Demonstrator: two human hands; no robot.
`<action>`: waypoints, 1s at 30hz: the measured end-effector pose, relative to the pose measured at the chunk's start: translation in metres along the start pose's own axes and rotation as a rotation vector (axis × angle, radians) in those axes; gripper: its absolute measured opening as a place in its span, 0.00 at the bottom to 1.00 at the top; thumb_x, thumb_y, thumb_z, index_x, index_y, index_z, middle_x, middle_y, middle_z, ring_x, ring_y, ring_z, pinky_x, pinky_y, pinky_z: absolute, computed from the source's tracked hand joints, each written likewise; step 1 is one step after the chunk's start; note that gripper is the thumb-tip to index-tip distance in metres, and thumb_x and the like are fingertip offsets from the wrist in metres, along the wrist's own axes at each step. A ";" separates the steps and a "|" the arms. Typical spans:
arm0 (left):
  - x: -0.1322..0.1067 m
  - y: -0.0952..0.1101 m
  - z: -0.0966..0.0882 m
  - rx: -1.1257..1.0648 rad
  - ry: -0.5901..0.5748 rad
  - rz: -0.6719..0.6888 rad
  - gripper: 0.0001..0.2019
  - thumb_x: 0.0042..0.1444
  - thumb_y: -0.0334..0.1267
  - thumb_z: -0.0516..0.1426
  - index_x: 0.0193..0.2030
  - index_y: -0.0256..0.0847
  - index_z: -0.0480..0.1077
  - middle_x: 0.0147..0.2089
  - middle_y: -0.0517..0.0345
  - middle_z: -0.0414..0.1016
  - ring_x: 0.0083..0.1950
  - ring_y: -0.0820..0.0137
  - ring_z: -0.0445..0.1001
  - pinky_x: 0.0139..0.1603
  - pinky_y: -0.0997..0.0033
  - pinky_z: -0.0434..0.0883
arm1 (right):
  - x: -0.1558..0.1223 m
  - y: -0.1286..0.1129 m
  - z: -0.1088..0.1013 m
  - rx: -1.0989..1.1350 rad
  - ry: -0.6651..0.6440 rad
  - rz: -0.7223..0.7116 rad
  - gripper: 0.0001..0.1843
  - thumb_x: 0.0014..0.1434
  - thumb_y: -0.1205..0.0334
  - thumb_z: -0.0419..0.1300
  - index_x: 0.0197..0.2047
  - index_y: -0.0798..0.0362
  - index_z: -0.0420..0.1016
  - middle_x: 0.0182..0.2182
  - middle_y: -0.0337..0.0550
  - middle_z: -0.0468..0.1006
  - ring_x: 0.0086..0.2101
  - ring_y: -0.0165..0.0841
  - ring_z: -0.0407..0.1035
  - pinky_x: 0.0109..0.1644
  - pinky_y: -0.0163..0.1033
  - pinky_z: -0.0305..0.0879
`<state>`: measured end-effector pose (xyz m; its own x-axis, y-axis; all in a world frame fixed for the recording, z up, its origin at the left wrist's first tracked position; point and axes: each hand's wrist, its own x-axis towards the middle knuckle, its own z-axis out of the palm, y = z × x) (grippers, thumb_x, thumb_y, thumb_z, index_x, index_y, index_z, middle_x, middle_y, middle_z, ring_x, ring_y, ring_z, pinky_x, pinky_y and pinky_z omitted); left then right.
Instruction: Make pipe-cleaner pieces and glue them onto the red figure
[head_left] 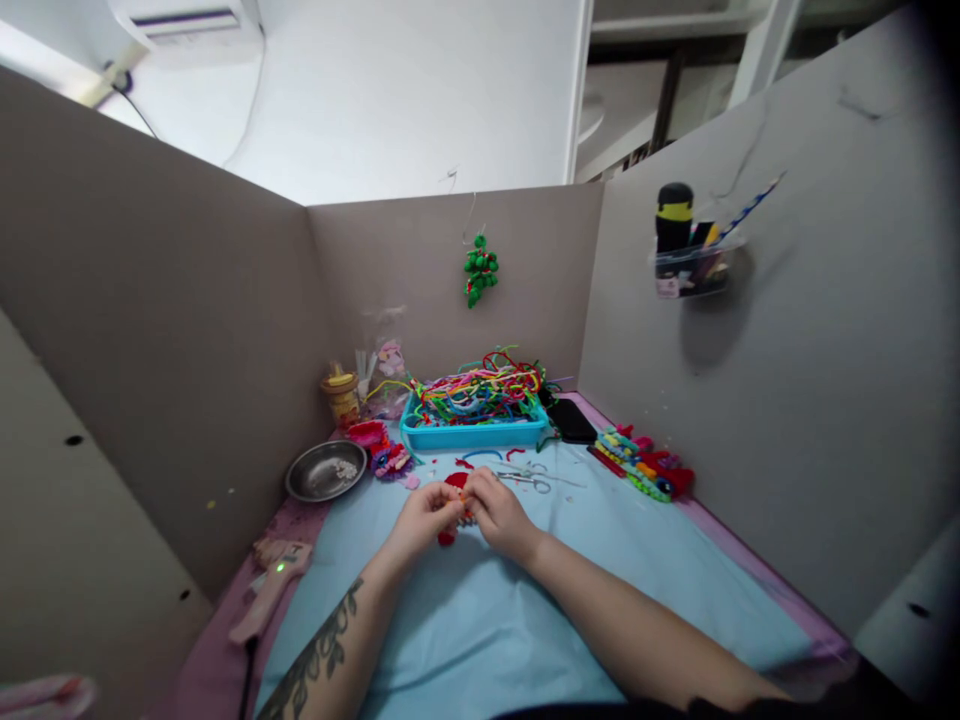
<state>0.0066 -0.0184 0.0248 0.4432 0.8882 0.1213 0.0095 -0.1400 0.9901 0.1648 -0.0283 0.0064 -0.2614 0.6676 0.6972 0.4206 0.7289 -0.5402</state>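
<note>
In front of the tray (476, 437), the left hand (426, 516) and right hand (501, 512) both pinch a red piece (456, 480), with scissors (523, 478) lying nearer the tray.

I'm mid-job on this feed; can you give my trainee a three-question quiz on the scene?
1. True or false: a green ornament hangs against the back panel.
2. Fill in: the left hand and right hand together hold a small piece whose visible parts are mostly ____.
3. In the picture, where is the metal dish relative to the blue tray? A) right, B) left, C) inside it.

Key: 1 true; 2 red; 3 B.
</note>
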 end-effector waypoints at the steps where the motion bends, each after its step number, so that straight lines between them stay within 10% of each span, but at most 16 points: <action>1: 0.000 0.000 0.000 0.052 0.012 0.028 0.10 0.47 0.42 0.59 0.28 0.37 0.64 0.22 0.62 0.69 0.20 0.77 0.64 0.23 0.77 0.61 | 0.000 0.000 0.000 -0.006 -0.006 0.015 0.07 0.59 0.68 0.48 0.31 0.52 0.64 0.31 0.42 0.64 0.34 0.33 0.61 0.39 0.38 0.59; 12: -0.013 0.000 -0.008 1.117 0.077 0.687 0.07 0.56 0.29 0.52 0.35 0.39 0.71 0.35 0.52 0.74 0.37 0.68 0.71 0.37 0.71 0.67 | 0.006 0.000 0.011 0.290 -0.089 0.486 0.10 0.54 0.63 0.51 0.22 0.52 0.58 0.20 0.35 0.63 0.25 0.29 0.59 0.30 0.34 0.56; 20: -0.003 -0.005 -0.008 0.560 0.286 0.348 0.03 0.50 0.33 0.57 0.31 0.39 0.72 0.28 0.59 0.75 0.29 0.72 0.71 0.32 0.74 0.68 | 0.010 -0.017 0.004 0.492 0.038 0.455 0.09 0.54 0.56 0.55 0.30 0.53 0.65 0.22 0.35 0.67 0.24 0.29 0.63 0.28 0.34 0.60; 30: 0.000 0.006 -0.004 0.134 0.113 0.067 0.12 0.45 0.41 0.61 0.33 0.35 0.71 0.27 0.58 0.73 0.26 0.73 0.70 0.28 0.74 0.67 | 0.009 -0.003 -0.001 0.383 0.060 0.435 0.10 0.54 0.61 0.53 0.24 0.54 0.63 0.20 0.33 0.62 0.23 0.27 0.57 0.27 0.32 0.54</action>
<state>0.0027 -0.0175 0.0307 0.3432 0.9175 0.2011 0.1061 -0.2506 0.9623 0.1624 -0.0248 0.0149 -0.0809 0.9161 0.3927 0.1316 0.4004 -0.9068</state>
